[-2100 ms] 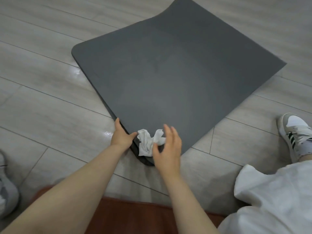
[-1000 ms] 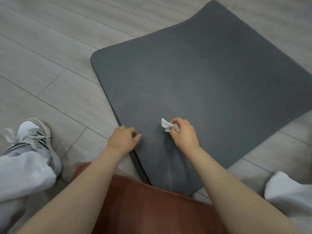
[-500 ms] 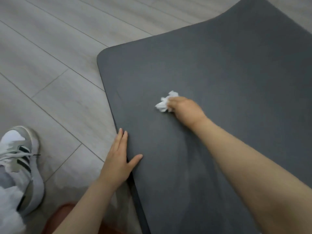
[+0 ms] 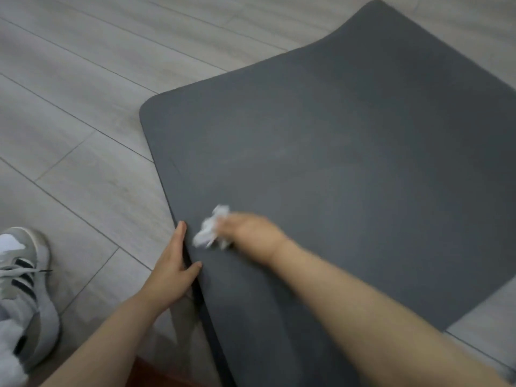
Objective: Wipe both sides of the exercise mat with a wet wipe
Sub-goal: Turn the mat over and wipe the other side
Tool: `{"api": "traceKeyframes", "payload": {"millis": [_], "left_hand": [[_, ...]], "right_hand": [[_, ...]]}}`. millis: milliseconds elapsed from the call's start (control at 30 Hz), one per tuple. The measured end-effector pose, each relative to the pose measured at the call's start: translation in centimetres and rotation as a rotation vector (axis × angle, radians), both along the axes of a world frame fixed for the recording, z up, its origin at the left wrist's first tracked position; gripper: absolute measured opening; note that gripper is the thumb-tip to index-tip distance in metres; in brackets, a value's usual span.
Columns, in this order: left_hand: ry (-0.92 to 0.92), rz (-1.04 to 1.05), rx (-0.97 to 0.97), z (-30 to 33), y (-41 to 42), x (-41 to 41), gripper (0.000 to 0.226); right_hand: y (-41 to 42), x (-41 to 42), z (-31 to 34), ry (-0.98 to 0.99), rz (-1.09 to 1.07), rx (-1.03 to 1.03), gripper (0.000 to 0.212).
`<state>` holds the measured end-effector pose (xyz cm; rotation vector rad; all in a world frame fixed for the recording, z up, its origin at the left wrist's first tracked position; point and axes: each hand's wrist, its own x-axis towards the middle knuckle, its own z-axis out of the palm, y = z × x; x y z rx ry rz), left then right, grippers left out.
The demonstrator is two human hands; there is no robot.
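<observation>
A dark grey exercise mat (image 4: 335, 152) lies flat on the floor, filling the middle and right of the view. My right hand (image 4: 251, 233) grips a crumpled white wet wipe (image 4: 212, 230) and presses it on the mat close to the left edge; the hand is blurred by motion. My left hand (image 4: 173, 266) rests flat along the mat's left edge, fingers straight on the floor side and thumb lying on the mat surface.
Grey wood-look floor (image 4: 83, 135) surrounds the mat. My left foot in a grey and white sneaker (image 4: 25, 289) sits at the lower left. A reddish-brown surface (image 4: 156, 372) shows at the bottom edge.
My right hand picked up the wipe, swept it out across the mat, and has now drawn it back toward the left edge. My left hand flattened along the mat's edge.
</observation>
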<state>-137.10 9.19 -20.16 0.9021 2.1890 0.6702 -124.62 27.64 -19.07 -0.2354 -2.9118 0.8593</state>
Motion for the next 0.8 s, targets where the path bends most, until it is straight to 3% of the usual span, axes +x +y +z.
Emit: {"api": "traceKeyframes", "payload": {"millis": [67, 167, 233, 300, 333, 367, 433, 533, 600, 667, 733, 767, 800], "left_hand": [[0.101, -0.073, -0.039, -0.6, -0.1, -0.2, 0.096], [0.204, -0.161, -0.048, -1.0, 0.5, 0.1, 0.111], [0.181, -0.178, -0.058, -1.3, 1.0, 0.2, 0.121], [0.164, -0.211, -0.122, -1.0, 1.4, -0.1, 0.129], [0.151, -0.24, -0.17, -0.7, 1.5, -0.4, 0.134], [0.137, -0.275, -0.227, -0.3, 1.6, -0.7, 0.138], [0.133, -0.323, -0.328, 0.7, 2.1, -0.8, 0.143], [0.228, -0.352, -0.458, 1.7, 3.2, -0.2, 0.146], [0.302, -0.366, -0.509, 2.1, 3.5, 0.2, 0.147], [0.346, -0.374, -0.51, 2.5, 3.2, 0.3, 0.145], [0.361, -0.378, -0.504, 2.6, 2.7, 0.3, 0.143], [0.362, -0.378, -0.507, 2.6, 2.7, 0.3, 0.142], [0.364, -0.377, -0.511, 2.6, 2.8, 0.4, 0.142]], "right_hand": [[8.3, 3.0, 0.8, -0.114, -0.317, 0.178, 0.036], [19.2, 10.6, 1.6, -0.293, -1.032, 0.187, 0.035], [20.6, 12.3, 1.4, -0.271, -1.276, 0.127, 0.025], [16.9, 9.2, 1.4, -0.135, -1.283, 0.11, 0.008], [13.9, 6.7, 0.6, 0.011, -1.176, 0.139, 0.012], [9.9, 4.1, 0.0, 0.153, -0.98, 0.171, 0.018], [0.7, 0.9, -1.7, 0.234, -0.513, 0.272, 0.029], [-7.4, 2.2, -3.1, 0.048, 0.088, 0.112, 0.038], [-4.8, 3.7, -1.5, 0.073, 0.225, 0.174, 0.032], [2.2, 4.6, 0.3, 0.032, 0.036, 0.302, 0.036], [11.6, 8.3, 1.4, -0.16, -0.411, 0.461, 0.047], [15.3, 11.3, 1.8, -0.296, -0.675, 0.45, 0.043], [17.4, 14.3, 2.5, -0.339, -0.926, 0.314, 0.04]]}}
